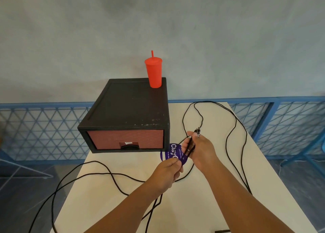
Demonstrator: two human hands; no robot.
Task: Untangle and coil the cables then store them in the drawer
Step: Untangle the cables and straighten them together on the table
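Looping loosely, thin black cables point(95, 161) are pinched by left hand point(167, 173) and right hand point(200, 150).

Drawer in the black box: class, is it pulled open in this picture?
No: the drawer sits closed, its red front flush within the black box, and the cable is outside it.

The cables point(95, 161) are thin black cord with a matt skin; the plug tip point(198, 129) glints like bare metal. The drawer box point(126, 106) is matt black, scuffed with pale specks, its drawer front point(126, 138) a textured reddish-brown. The cup point(154, 72) is smooth red plastic with a dull sheen. The table point(105, 197) is smooth, matt white.
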